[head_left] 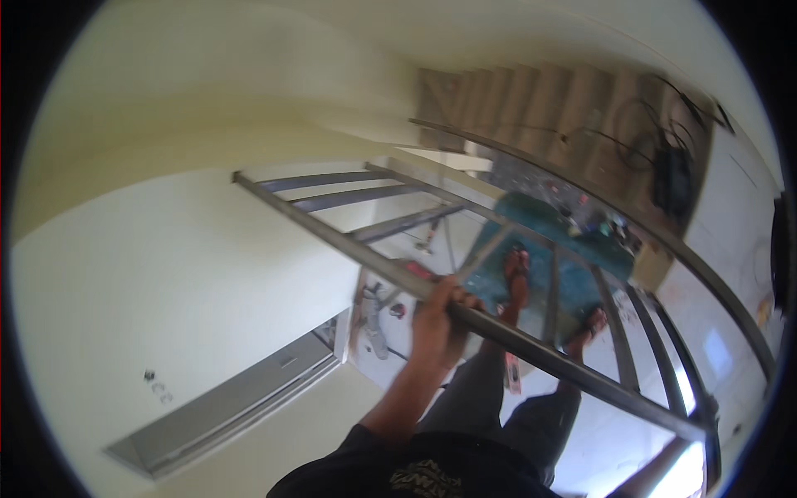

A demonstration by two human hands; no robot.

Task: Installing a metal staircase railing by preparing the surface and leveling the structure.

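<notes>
A grey metal railing frame (548, 357), with several crossbars between two long rails, stretches slantwise in front of me. My left hand (442, 319) is closed around its near rail, left of the middle. Toward the railing's right end reaches my right forearm (656, 471); the hand there is blurred and partly hidden against the metal, so its fingers do not show. Through the bars I see my feet in sandals on a blue-green mat (490, 270).
Beyond the railing a staircase (531, 104) bears a black machine (671, 178) and loose cables. Tools lie on the white floor, among them a long grey object (375, 328) and a red-and-white strip (513, 373). A pale wall (207, 266) with a grey door (241, 407) stands left.
</notes>
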